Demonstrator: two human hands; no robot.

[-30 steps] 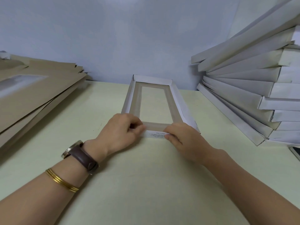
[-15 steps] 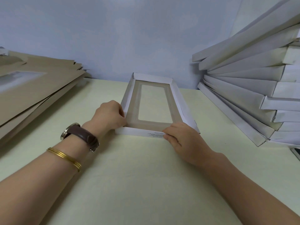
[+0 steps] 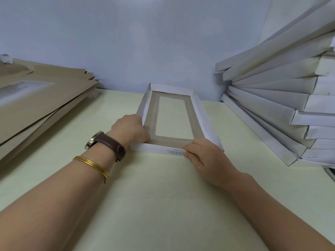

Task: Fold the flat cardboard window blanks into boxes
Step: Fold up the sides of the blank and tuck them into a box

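Head view: fingers point(image 3: 192, 146) of the right hand point(image 3: 205, 157) are curled over the near-right corner of the box point(image 3: 155, 148), thumb against the white outer face of the near wall, pinching it. The left hand point(image 3: 129, 128) is curled round the left wall at the near-left corner; its fingertips are hidden. All four walls stand raised around the brown window frame, and the box sits at the centre of the table point(image 3: 154, 205). A watch point(image 3: 107, 143) and bangles point(image 3: 92, 164) are on the left wrist. Flat blanks point(image 3: 36, 109) are stacked at left, finished boxes point(image 3: 272, 107) at right.
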